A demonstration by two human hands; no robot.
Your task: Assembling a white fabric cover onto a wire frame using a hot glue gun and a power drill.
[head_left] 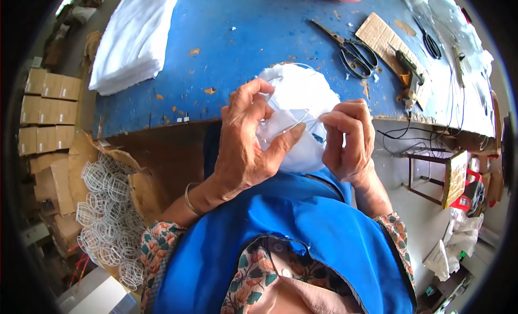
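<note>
Head view: white fabric piece (298, 106) with a thin wire hoop (294, 124) held up in front of the chest, just over the near edge of the blue worktop (243, 39). Left hand (245, 147) wrapped around the fabric's left side, grip closed on it, thumb pressed across the lower front, fingertips curled over the top. Right hand (349, 138) at the fabric's right edge, grip narrow, fingers pinching cloth and wire together. Fabric thus between both hands, touching each. Farther back on the worktop, well apart from the hands: black scissors (353, 52), a piece of cardboard (384, 36), a stack of white sheets (135, 39). Down at the left, a heap of white wire frames (105, 217).
</note>
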